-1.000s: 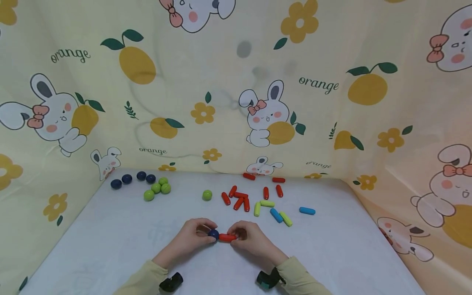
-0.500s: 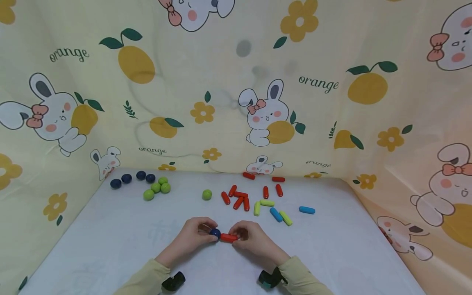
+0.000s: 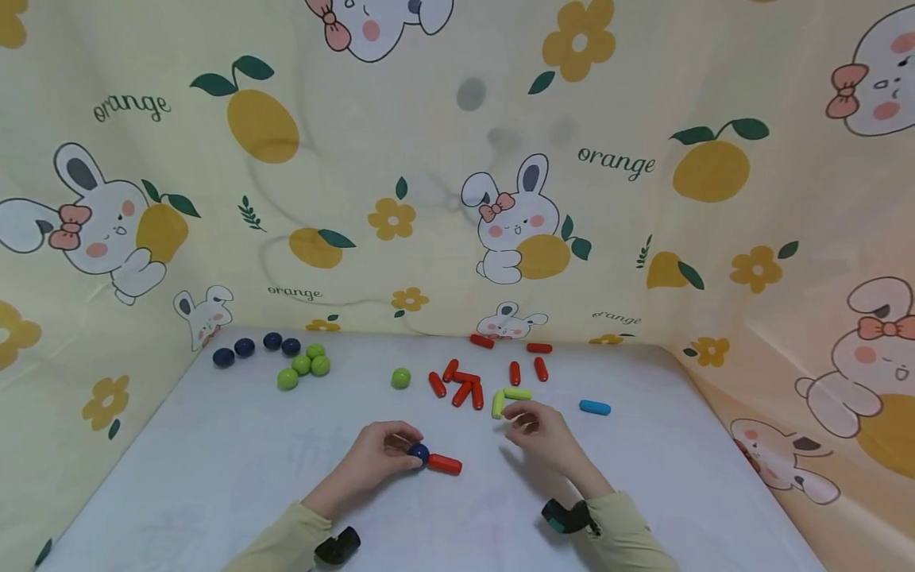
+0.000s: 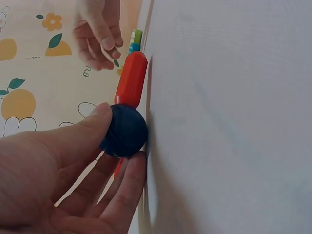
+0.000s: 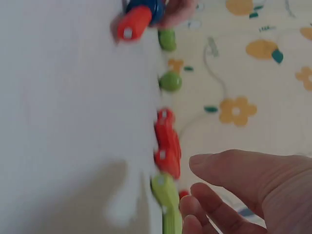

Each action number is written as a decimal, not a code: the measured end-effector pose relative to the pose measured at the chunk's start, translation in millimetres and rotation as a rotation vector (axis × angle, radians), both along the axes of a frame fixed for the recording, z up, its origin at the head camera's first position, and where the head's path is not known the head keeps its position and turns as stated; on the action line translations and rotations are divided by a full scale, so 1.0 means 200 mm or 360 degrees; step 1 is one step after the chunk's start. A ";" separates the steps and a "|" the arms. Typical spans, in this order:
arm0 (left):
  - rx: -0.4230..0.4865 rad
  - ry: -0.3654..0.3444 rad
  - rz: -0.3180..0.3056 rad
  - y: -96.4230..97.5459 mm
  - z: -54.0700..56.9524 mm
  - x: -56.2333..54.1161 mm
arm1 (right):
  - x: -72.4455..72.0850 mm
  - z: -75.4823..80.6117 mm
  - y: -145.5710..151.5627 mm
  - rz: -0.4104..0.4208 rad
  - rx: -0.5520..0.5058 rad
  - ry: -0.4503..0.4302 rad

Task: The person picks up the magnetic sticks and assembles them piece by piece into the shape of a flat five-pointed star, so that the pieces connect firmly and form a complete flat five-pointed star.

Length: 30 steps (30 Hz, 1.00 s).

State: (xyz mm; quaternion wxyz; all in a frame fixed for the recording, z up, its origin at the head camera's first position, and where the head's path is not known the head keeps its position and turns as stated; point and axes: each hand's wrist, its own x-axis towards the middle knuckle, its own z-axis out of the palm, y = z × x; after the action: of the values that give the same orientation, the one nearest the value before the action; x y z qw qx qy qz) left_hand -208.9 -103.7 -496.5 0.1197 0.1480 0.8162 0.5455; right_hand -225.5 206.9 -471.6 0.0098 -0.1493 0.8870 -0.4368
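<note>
Near the middle of the table, my left hand (image 3: 375,454) pinches a dark blue ball (image 3: 419,454) between thumb and fingers. A red rod (image 3: 445,464) touches the ball, its other end pointing right; in the left wrist view the red rod (image 4: 132,79) meets the ball (image 4: 126,132) end-on. My right hand (image 3: 545,437) is off to the right with loosely bent fingers and holds nothing. Its fingertips are close to an upright-lying yellow-green rod (image 3: 498,404), with another yellow-green rod (image 3: 518,394) behind. A blue rod and a third yellow-green rod are hidden behind this hand.
Several red rods (image 3: 467,378) lie at the back centre. A single green ball (image 3: 401,378) is left of them. Green balls (image 3: 302,365) and dark blue balls (image 3: 245,347) group at the back left. One blue rod (image 3: 595,407) lies to the right. A patterned curtain (image 3: 429,238) borders the table.
My right hand has let go of the red rod and moved right and away from me, towards the yellow-green rods. My left hand has kept its hold on the ball, nearly still.
</note>
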 end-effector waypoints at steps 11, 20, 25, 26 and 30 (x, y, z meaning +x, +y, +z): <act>0.0065 -0.0016 -0.0004 -0.01 0.00 0.01 | -0.01 -0.04 0.15 -0.0302 0.0098 0.0014; 0.0079 -0.0017 -0.0009 -0.01 0.01 0.01 | -0.05 -0.04 0.21 -0.0340 0.0188 0.0037; 0.0064 0.0005 -0.0011 -0.01 0.01 0.01 | -0.09 -0.04 0.22 -0.0359 0.0263 0.0011; 0.0063 0.0009 -0.0012 -0.01 0.01 0.01 | -0.10 -0.04 0.22 -0.0359 0.0279 0.0008; 0.0056 0.0015 -0.0018 -0.01 0.00 0.01 | -0.13 -0.04 0.20 -0.0333 0.0338 -0.0008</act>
State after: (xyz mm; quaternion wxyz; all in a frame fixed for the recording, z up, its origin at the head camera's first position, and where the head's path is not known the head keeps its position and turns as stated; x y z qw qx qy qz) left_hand -206.7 -106.6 -495.6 0.1162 0.1572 0.8063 0.5583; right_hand -251.2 247.1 -478.9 -0.0179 -0.0530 0.9389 -0.3395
